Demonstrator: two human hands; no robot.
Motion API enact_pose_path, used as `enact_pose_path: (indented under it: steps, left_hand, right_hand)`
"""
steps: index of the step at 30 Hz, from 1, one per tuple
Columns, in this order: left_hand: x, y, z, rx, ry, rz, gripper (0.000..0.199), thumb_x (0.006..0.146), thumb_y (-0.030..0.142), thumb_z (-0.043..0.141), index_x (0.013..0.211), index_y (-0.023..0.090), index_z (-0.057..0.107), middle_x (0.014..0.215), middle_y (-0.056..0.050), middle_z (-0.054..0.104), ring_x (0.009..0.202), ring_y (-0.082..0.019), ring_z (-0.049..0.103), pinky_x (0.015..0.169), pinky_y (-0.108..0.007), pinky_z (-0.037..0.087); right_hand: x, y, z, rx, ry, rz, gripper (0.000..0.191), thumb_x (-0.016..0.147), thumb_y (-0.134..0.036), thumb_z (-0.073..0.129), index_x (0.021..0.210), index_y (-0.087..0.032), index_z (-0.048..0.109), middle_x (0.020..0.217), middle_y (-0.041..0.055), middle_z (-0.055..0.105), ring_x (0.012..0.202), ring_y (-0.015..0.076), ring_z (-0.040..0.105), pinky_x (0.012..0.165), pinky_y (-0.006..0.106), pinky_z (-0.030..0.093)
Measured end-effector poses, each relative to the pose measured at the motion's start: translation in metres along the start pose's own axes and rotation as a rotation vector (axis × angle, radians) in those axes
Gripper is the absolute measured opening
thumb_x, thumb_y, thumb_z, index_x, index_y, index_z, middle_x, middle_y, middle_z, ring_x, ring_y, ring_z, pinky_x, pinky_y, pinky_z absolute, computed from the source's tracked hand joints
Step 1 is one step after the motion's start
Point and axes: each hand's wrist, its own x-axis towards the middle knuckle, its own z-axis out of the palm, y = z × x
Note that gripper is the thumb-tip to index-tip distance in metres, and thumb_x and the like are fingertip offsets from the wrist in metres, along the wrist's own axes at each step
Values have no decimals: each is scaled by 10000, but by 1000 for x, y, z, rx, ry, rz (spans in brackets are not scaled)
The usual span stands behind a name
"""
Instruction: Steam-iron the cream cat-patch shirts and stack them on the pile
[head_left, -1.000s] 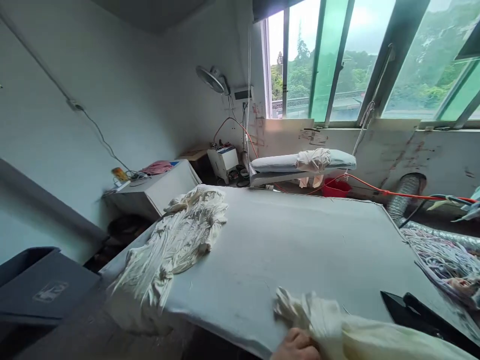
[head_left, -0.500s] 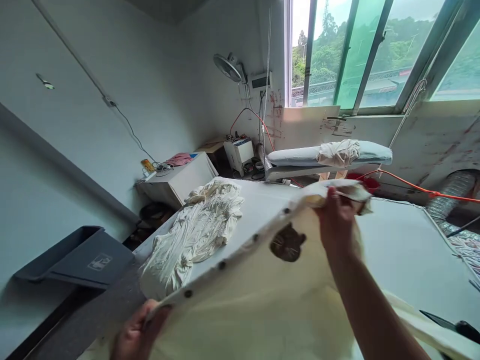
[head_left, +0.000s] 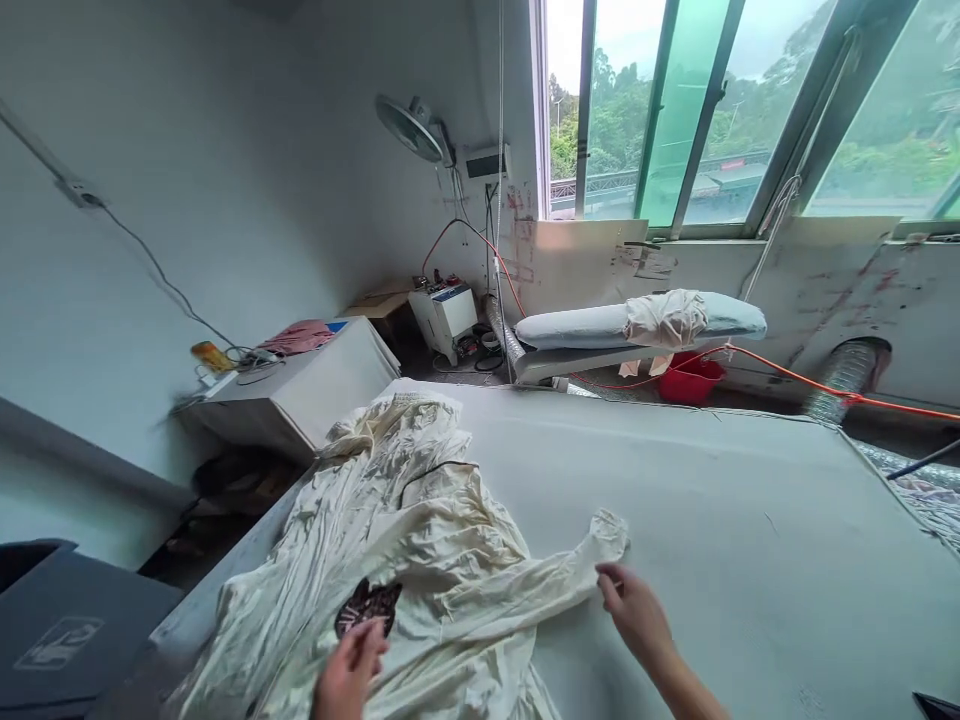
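A crumpled cream garment [head_left: 480,600] with a long sleeve [head_left: 562,575] lies over the left part of the white work table. On its front is a dark cat-face patch [head_left: 369,606]. My left hand [head_left: 351,672] is over the cloth just below the patch, fingers drawn together; what they grip, if anything, is hidden. My right hand [head_left: 637,615] has its thumb and fingertips pinched at the edge of the sleeve near the cuff. More wrinkled cream cloth [head_left: 337,460] lies behind and to the left of this garment.
The white table [head_left: 697,500] extends to the right. Behind it stands a padded pressing arm [head_left: 570,328] with cloth on it, and a red bucket [head_left: 690,380]. A grey bin [head_left: 82,625] is at lower left, a covered side table [head_left: 300,380] beyond. An orange hose [head_left: 795,370] crosses the right.
The garment, held up and stretched between both hands earlier, now lies on the table over the other cloth. My right hand has come down to the sleeve; my left hand has moved right.
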Motion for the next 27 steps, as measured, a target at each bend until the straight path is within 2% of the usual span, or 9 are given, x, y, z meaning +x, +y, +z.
enact_pose_path:
  steps: [1, 4, 6, 8, 13, 15, 18, 22, 27]
  left_hand:
    - [8, 8, 29, -8, -158, 35, 890, 574, 958, 491, 888, 143, 662, 712, -57, 654, 679, -223, 626, 638, -345, 529]
    - [18, 44, 120, 161, -640, 312, 502, 816, 636, 511, 899, 182, 708, 827, -55, 697, 795, -208, 640, 742, -310, 485]
    - [17, 70, 166, 335, -758, 393, 321, 837, 449, 531, 916, 205, 724, 883, -34, 713, 829, -189, 633, 771, -294, 444]
    - [14, 87, 192, 400, -820, 379, 286, 834, 423, 553, 925, 208, 720, 892, -21, 715, 823, -178, 625, 739, -277, 414]
    - [-8, 84, 202, 254, -1125, 399, 395, 923, 484, 444, 882, 184, 699, 802, -10, 682, 740, -146, 578, 672, -247, 380]
    - [-26, 73, 203, 323, -1231, 444, 315, 899, 421, 498, 865, 199, 719, 779, 0, 681, 723, -140, 571, 665, -247, 364]
    - [-54, 60, 207, 448, -1177, 555, 195, 847, 301, 564, 870, 230, 745, 830, 2, 704, 774, -148, 589, 711, -260, 358]
    - [-78, 55, 213, 441, -1026, 574, 215, 888, 273, 527, 905, 225, 735, 911, -11, 717, 826, -154, 609, 762, -269, 380]
    - [-89, 72, 208, 414, -1020, 708, 154, 786, 307, 694, 898, 205, 718, 880, -22, 690, 816, -163, 599, 737, -265, 400]
  right_hand:
    - [21, -10, -6, -9, 94, 12, 566, 846, -532, 374, 1240, -185, 586, 1139, 113, 661, 859, 203, 662, 860, 344, 494]
    - [69, -33, -18, -37, 245, 77, 611, 764, -479, 471, 1273, -149, 543, 1278, 180, 580, 986, 250, 634, 914, 385, 474]
    - [77, -38, -28, -27, 223, 67, 448, 718, -436, 487, 1050, -170, 629, 1069, 135, 658, 923, 240, 633, 867, 357, 484]
    - [61, -32, -46, 2, 223, 15, 343, 738, -450, 453, 906, -202, 619, 947, 74, 665, 892, 203, 617, 848, 304, 480]
    - [-61, 34, -94, -108, 273, 74, 282, 801, -475, 457, 820, -216, 567, 868, 13, 634, 699, 140, 522, 680, 259, 425]
    - [-116, 66, -96, -204, 174, 230, 255, 766, -434, 441, 753, -219, 578, 790, 10, 632, 685, 154, 530, 684, 278, 422]
    - [-167, 93, -75, -121, 196, 440, 353, 728, -502, 413, 765, -224, 627, 816, 43, 662, 805, 207, 607, 787, 322, 475]
    - [-158, 76, -29, -31, 431, 446, 567, 737, -664, 528, 1067, -224, 664, 1096, 80, 659, 877, 216, 624, 848, 345, 510]
    - [-137, 28, -15, 180, 553, 154, 530, 827, -676, 536, 865, -173, 702, 1045, 128, 627, 784, 179, 605, 705, 288, 529]
